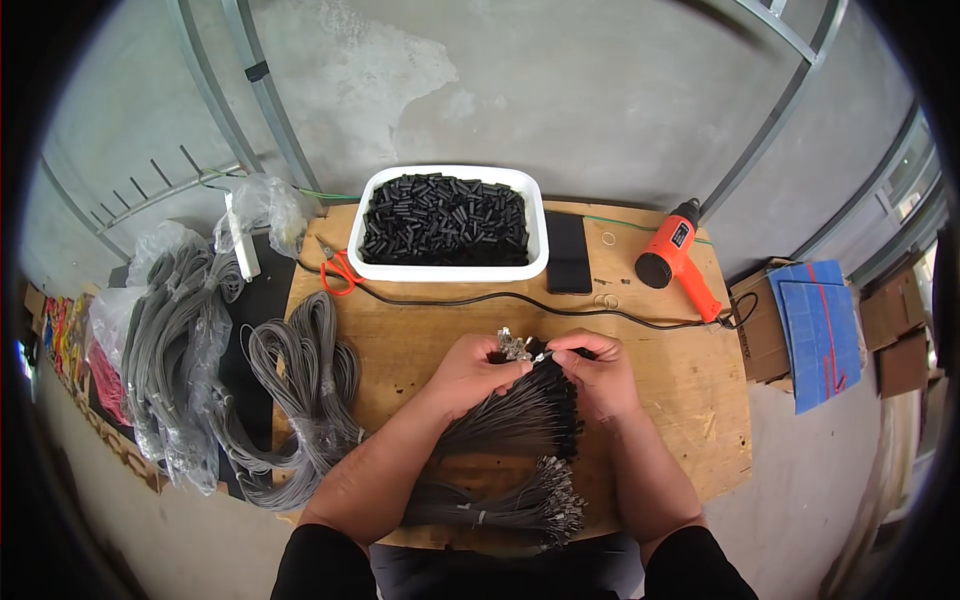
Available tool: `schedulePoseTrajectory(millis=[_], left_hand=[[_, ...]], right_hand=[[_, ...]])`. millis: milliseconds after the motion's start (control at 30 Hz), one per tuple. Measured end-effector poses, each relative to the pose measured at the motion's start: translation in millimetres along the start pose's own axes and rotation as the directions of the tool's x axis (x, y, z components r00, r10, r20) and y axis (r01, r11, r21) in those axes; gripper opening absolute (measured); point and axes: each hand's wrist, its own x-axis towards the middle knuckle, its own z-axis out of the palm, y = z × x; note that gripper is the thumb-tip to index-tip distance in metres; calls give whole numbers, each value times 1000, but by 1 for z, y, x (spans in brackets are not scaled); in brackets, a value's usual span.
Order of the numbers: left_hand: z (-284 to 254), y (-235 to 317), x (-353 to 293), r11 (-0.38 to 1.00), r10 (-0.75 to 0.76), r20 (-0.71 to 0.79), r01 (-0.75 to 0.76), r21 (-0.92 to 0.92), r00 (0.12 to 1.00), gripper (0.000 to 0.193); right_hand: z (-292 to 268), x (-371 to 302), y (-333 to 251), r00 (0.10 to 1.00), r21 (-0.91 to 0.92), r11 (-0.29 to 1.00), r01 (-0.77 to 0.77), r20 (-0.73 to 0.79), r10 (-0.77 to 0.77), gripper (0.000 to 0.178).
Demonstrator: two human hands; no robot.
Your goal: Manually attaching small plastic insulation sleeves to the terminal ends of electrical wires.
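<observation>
Over the bench [680,400], the left hand [470,376] has its grip closed on metal cable ends [513,346], seemingly steadying them for the right hand [597,374], which pinches one tip [541,357], black sleeves [445,220] within reach in a white tub [541,240].

Glossy plastic tray [450,272], shiny metallic wire ends [514,346], scuffed wooden tabletop [685,405]

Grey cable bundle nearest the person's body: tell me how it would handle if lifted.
The grey cable bundle would probably sag, its strands being long, thin and curved. The pale tie should keep it gathered. Its silvery ends splay out, so may snag one another.
</observation>
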Motion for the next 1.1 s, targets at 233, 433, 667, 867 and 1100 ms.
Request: schedulePoseTrajectory(millis=[233, 433, 667, 867, 1100], left_hand=[[0, 2, -1, 998, -4, 18, 3, 65, 1000, 17], [0, 1, 0, 1000, 2, 16, -1, -17, 1000, 16], [-2, -3, 2, 997, -21, 28, 23, -70, 999, 16], [-2, -3, 2, 997, -31, 39, 34, -73, 999, 18], [-4, -3, 2, 999, -19, 20, 20, -28, 1000, 14]], right_hand=[[-5, 2, -1, 996, -79, 996, 40, 78, -34, 14], [-6, 2, -2, 995, -77, 996, 37, 94, -29, 16], [-4, 2, -4, 988, -187, 977, 100, 131, -76, 17], [-5, 2, -5, 990, -199, 973, 121, 95, -104, 16], [-10, 2, -13, 962, 327, 909, -259, 168, 214, 20]])
